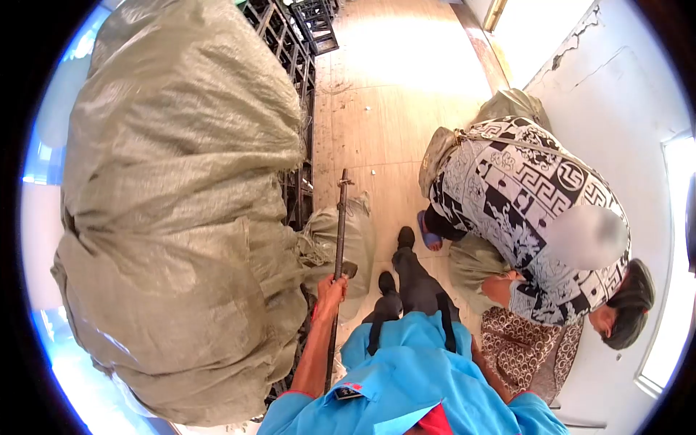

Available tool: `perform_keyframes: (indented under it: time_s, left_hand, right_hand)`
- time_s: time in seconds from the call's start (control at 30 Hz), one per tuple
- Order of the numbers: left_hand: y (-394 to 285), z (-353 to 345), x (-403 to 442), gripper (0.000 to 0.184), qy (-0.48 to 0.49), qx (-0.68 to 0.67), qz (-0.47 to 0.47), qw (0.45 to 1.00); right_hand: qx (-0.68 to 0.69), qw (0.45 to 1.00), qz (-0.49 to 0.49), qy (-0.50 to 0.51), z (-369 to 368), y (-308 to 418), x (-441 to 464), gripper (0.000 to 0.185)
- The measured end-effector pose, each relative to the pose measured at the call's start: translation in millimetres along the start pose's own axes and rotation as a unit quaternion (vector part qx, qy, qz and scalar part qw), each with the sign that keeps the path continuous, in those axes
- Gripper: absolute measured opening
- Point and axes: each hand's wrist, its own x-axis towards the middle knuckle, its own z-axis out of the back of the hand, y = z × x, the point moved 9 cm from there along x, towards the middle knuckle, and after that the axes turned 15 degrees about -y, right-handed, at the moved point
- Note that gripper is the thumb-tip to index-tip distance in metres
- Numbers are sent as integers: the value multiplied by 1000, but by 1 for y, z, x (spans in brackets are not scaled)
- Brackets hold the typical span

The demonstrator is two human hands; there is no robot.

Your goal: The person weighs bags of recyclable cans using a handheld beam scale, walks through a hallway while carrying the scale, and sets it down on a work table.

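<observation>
My left hand (332, 291) is closed around a long dark pole (341, 235), which has a small metal crosspiece near its top end. The pole runs from in front of my blue shirt up past a sack. Close to that hand is a small dark lump (350, 270); whether it is attached to the pole I cannot tell. Behind the pole, a tied greenish woven sack (357, 230) stands on the floor. Of my right arm (490, 368) only the forearm shows at my side; the hand itself is hidden.
Huge stuffed woven sacks (181, 174) fill the left, beside stacked black crates (303, 80). At right a person in a patterned shirt (525, 196) bends over another sack (475, 264), near a brown patterned cloth (518, 344). Tiled floor (391, 123) runs between them toward a cracked wall (616, 87).
</observation>
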Motion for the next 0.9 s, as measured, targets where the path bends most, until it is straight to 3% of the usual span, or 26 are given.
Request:
perform_keyframes:
  time_s: [0.3,0.4,0.57,0.77,0.83,0.9]
  left_hand:
    - [-147,-51,69,14,-12,59,-54,997]
    - [-184,-68,90,15,-18,20,-17,999]
    - [-257,-97,123,11,11,68,5,998]
    - [-302,-127,232,12,15,127,21,992]
    - [-324,-136,276,12,-4,158,26,987]
    - [-346,-141,325,13,-6,200,-31,979]
  right_hand:
    - [65,998,-7,-10,-21,147,76,22]
    - [103,994,-17,-25,-10,191,89,23]
    - [123,989,-57,-52,6,211,94,24]
    - [96,987,-109,-75,-3,223,85,25]
    - [87,987,-114,-78,-26,255,93,25]
    - [53,989,-115,-74,-56,308,101,26]
